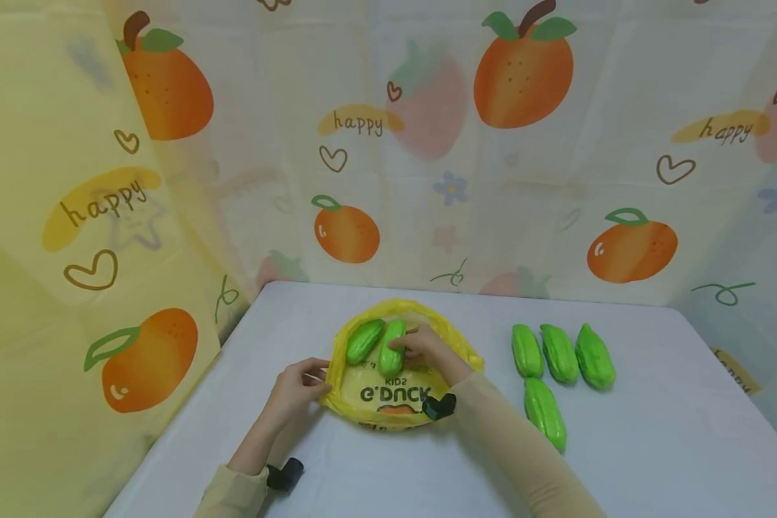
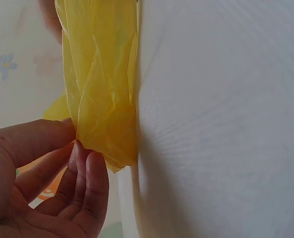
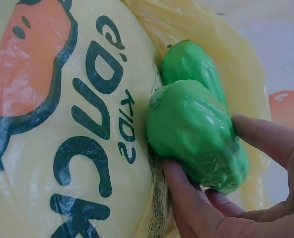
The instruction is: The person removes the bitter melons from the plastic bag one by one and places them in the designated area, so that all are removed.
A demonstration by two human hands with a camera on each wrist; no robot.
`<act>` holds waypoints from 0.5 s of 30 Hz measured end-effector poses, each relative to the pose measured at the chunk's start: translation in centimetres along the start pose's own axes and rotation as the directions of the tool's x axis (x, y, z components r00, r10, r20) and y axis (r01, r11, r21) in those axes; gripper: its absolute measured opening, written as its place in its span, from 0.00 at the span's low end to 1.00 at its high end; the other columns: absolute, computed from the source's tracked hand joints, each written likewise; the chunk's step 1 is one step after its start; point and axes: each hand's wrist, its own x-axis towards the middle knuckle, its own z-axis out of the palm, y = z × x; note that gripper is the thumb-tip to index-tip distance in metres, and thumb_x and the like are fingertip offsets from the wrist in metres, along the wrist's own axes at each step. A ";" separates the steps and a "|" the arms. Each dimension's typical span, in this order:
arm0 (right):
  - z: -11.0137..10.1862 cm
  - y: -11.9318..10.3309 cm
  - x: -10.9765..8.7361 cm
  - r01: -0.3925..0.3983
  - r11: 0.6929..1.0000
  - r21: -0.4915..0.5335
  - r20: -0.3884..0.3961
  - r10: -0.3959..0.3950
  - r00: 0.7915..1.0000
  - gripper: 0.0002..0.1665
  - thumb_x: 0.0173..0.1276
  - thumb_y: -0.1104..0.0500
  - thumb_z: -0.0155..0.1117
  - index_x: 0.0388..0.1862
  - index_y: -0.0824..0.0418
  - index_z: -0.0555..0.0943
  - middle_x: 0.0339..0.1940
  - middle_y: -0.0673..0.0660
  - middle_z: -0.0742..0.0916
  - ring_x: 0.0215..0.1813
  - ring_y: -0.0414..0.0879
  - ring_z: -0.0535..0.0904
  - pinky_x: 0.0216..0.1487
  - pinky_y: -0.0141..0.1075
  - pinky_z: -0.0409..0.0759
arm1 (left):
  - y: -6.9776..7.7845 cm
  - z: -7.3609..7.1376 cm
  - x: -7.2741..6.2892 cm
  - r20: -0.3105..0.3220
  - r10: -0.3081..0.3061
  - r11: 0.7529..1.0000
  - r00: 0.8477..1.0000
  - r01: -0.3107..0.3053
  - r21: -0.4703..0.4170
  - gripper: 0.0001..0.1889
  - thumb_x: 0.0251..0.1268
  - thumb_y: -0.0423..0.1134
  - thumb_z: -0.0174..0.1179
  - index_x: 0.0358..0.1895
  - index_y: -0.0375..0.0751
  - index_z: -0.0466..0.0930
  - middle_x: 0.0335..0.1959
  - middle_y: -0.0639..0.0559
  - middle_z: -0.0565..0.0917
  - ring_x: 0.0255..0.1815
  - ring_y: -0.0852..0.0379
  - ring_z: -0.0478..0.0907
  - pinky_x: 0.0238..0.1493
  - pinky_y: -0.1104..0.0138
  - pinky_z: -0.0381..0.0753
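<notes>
Right hand [image 1: 430, 347] wraps thumb and fingers round glossy, bumpy, bright-green oblong vegetable [image 3: 191, 131], within mouth of thin yellow printed plastic bag [image 1: 338, 360], beside similar green vegetable [image 1: 365, 342]. Left hand [image 1: 298, 385] pinches bag's edge. Best: steady edge lightly, avoid snagging bag with fingertips.
</notes>
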 end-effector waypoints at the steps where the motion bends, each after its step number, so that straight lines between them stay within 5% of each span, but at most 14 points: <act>1: -0.1 0.0 -0.1 -0.002 1.000 0.003 0.004 0.002 1.000 0.41 0.55 0.62 0.72 0.63 0.75 0.64 0.57 0.69 0.75 0.50 0.57 0.81 0.48 0.41 0.82 | 0.0 0.0 0.0 0.002 0.000 1.000 1.000 0.000 -0.001 0.19 0.51 0.31 0.67 0.49 0.42 0.82 0.36 0.48 0.82 0.35 0.57 0.80 0.33 0.67 0.80; 15: -0.9 0.0 -1.5 0.040 0.999 0.006 0.050 -0.040 0.998 0.44 0.57 0.62 0.71 0.67 0.75 0.62 0.59 0.71 0.75 0.54 0.60 0.80 0.53 0.46 0.79 | -0.1 -0.1 0.2 0.007 -0.004 1.000 1.000 0.003 0.006 0.19 0.51 0.31 0.68 0.49 0.43 0.82 0.37 0.49 0.82 0.35 0.57 0.80 0.34 0.68 0.79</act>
